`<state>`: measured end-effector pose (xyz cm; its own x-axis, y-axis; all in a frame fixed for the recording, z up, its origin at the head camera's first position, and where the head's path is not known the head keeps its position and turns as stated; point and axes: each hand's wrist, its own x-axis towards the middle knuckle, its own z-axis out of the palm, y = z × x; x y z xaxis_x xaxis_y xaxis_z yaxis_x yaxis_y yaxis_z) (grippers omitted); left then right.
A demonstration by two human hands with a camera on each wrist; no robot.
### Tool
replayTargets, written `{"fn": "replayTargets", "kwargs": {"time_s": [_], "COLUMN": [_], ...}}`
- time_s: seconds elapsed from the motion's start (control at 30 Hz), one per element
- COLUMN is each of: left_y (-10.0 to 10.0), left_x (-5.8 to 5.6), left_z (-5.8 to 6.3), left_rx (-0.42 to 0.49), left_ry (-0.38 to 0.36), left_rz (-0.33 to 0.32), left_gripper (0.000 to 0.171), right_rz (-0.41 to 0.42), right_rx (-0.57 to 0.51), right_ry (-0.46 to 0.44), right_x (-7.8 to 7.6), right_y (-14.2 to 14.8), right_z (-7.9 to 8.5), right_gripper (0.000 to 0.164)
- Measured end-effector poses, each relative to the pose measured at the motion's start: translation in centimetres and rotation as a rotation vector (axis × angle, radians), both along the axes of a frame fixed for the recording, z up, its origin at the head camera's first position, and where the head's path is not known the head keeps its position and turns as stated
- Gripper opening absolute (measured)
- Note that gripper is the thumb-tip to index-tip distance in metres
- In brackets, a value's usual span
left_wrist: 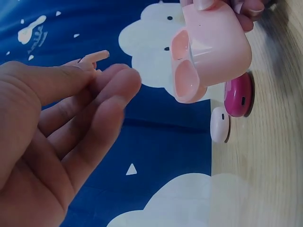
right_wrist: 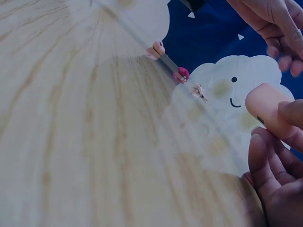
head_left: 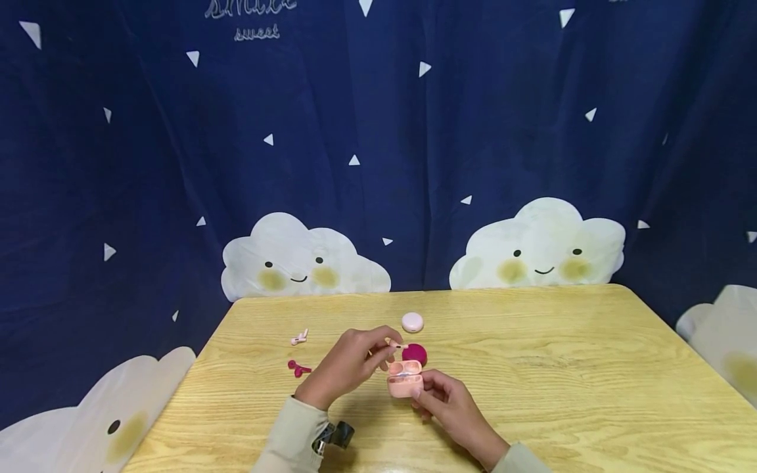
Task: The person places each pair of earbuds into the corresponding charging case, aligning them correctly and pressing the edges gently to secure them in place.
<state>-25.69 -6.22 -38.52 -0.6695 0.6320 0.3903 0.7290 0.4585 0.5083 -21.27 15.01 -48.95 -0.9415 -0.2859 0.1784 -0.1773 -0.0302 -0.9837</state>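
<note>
Between thumb and fingertips, my left hand (head_left: 353, 362) pinches a peach earbud (left_wrist: 97, 56), its stem sticking out past the thumb in the left wrist view. My right hand (head_left: 452, 406) grips a peach earbud charging case (head_left: 405, 387) by its side, above the table. The case lid stands open, showing two hollows inside it. In the head view the earbud is just above the open case, apart from it. Right behind the case lies a round magenta case (head_left: 416, 354). In the right wrist view, fingers and thumb hold the peach case (right_wrist: 270, 109) from below and the side.
A pale pink round case (head_left: 412, 322) sits farther back on the wooden table (head_left: 532, 348). To the left lie pale pink earbuds (head_left: 299, 337) and magenta earbuds (head_left: 298, 368). Something peach (right_wrist: 155, 49) lies near them in the right wrist view. A blue curtain (head_left: 378, 118) hangs behind the table.
</note>
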Motion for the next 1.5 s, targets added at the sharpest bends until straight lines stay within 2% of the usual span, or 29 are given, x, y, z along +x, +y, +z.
{"fn": "replayTargets", "kwargs": {"time_s": [0.13,0.33,0.6,0.83,1.2,1.5], "left_y": [0.14,0.34,0.08,0.18,0.31,0.31], "left_x": [-0.04,-0.06,0.06,0.07,0.02,-0.03], "left_z": [-0.28,-0.55,-0.13,-0.15,-0.49,-0.68], "left_rx": [0.026,0.047,-0.015,-0.039,-0.094,-0.179], "left_ry": [-0.039,0.021,-0.026,0.019,0.001,0.089], "left_rz": [-0.005,-0.012,0.057,0.022,0.046,0.014], "left_gripper": [0.013,0.009,0.01,0.012,0.007,0.008], "right_rz": [-0.002,-0.006,-0.009,0.006,-0.021,-0.021], "right_rx": [-0.001,-0.003,-0.007,-0.04,-0.026,-0.014], "right_ry": [-0.01,-0.021,0.012,0.057,0.004,-0.007], "right_x": [0.05,0.04,-0.03,0.04,0.01,-0.09], "right_y": [0.01,-0.03,0.01,0.02,0.05,0.03], "right_z": [-0.02,-0.16,-0.14,-0.04,-0.09,-0.14], "right_gripper": [0.03,0.03,0.028,0.026,0.031,0.03]}}
